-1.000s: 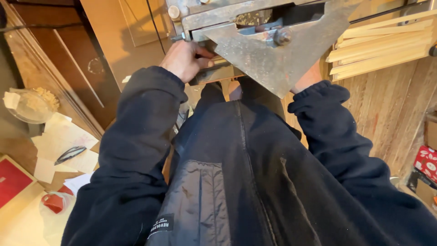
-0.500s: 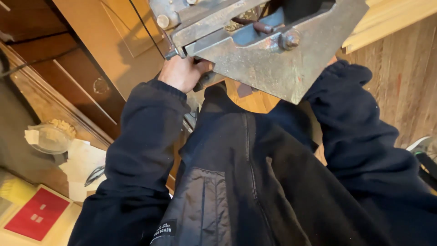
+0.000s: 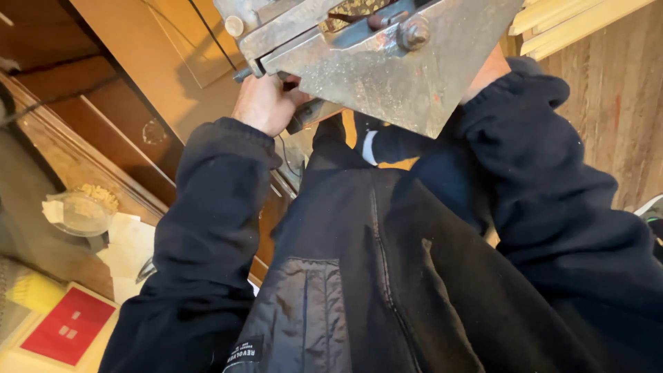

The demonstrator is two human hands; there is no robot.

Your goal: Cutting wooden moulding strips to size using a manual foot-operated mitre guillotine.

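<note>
Left hand [image 3: 266, 103] curled around the left underside edge of a heavy grey metal tool [image 3: 387, 62], fingers wrapped tight on it. Tool sits far and centre, a triangular plate with 1 large bolt [image 3: 414, 32] near its top. Right hand hidden behind the plate, only the wrist [image 3: 487, 72] shows; finger state cannot be told. Near left: a clear bowl [image 3: 79, 211] and a red card [image 3: 69, 324]. Pale wooden slats [image 3: 573, 24] far right

Pale table [image 3: 21, 359], red card [image 3: 69, 324], white papers [image 3: 131, 249], clear bowl [image 3: 83, 211]
</note>
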